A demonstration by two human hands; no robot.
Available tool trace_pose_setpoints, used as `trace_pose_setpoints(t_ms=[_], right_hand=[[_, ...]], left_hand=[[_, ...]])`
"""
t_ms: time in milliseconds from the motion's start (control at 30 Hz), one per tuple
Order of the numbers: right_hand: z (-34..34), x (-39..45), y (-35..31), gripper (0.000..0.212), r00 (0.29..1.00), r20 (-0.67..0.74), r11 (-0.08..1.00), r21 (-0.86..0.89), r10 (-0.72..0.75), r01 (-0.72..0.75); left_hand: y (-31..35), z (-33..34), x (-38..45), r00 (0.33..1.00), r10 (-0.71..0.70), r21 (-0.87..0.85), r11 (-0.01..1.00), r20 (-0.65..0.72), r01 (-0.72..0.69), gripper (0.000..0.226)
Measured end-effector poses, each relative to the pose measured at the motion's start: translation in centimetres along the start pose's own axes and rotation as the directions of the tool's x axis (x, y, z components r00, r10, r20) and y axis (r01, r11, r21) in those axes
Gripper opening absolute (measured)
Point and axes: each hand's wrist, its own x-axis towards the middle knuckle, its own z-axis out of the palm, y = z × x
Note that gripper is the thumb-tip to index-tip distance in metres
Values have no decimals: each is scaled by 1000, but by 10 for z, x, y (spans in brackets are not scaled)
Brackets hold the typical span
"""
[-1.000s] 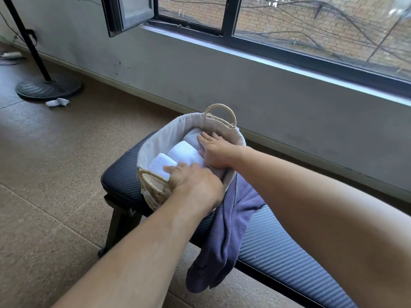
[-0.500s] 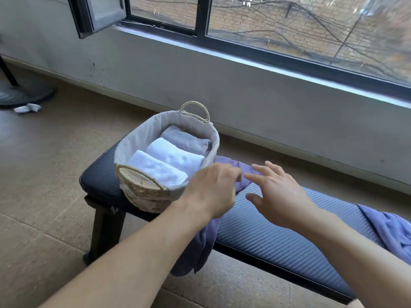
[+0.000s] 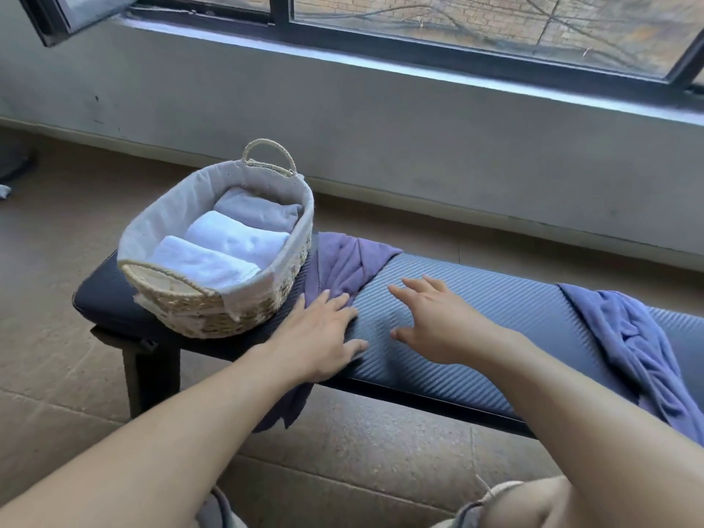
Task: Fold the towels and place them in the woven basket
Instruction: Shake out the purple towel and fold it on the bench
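The basket (image 3: 217, 257) sits at the left end of the bench (image 3: 476, 329), up at about ten o'clock from the hands, and three folded towels already lie in it side by side: two white ones and a pale grey one at the far end. Just beside it, at its three o'clock, a purple towel (image 3: 343, 264) is draped unfolded across the bench, its near end hanging over the front edge toward the floor. A second purple towel (image 3: 624, 337) lies bunched at the bench's right end, well apart from the first.

The left hand (image 3: 324, 333) rests flat on the near part of the draped towel, fingers spread and straight, gripping nothing. The right hand (image 3: 438, 322) hovers at its three o'clock over bare bench, fingers apart and empty.

The job now, I'd say, is to get this towel flat before folding it. It would go best to pull the hanging end up onto the bench first, else its weight may drag the cloth off. Then spread it toward three o'clock, where there is room, smooth the twisted ridges at twelve o'clock, and match the corners before creasing. The basket looks nearly full, so a tight, narrow fold will be needed.
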Motion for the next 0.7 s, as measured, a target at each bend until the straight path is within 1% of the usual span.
trace_pose_setpoints(t_ms=[133, 200, 267, 333, 400, 467, 533, 633, 700], right_hand=[[3, -5, 3, 76, 1000, 0, 999, 45, -10, 10], [4, -6, 5, 70, 999, -32, 997, 71, -23, 26], [3, -8, 9, 63, 996, -79, 993, 109, -29, 38], [3, -9, 15, 61, 992, -126, 989, 141, -23, 41], [3, -7, 18, 61, 986, -164, 983, 176, -20, 49], [2, -4, 19, 63, 980, -195, 971, 224, -34, 78], [0, 1, 18, 66, 976, -209, 952, 281, -62, 121], [-1, 9, 14, 70, 975, -184, 948, 270, -122, 170], [-1, 16, 14, 68, 977, -112, 954, 220, -183, 204]], left_hand=[[11, 4, 8, 996, 41, -78, 996, -76, -47, 55], [16, 6, 11, 992, 74, -136, 987, -104, -88, 44], [20, 6, 10, 987, 114, -169, 977, -114, -133, 39], [22, 7, 10, 982, 159, -201, 964, -98, -176, 41], [24, 8, 9, 980, 183, -270, 942, -83, -199, 46], [23, 10, 9, 978, 197, -322, 923, -74, -210, 53], [23, 11, 7, 973, 223, -338, 913, -53, -227, 59], [25, 8, 0, 959, 283, -361, 892, -24, -273, 65], [25, 5, -4, 956, 290, -372, 883, -45, -285, 66]])
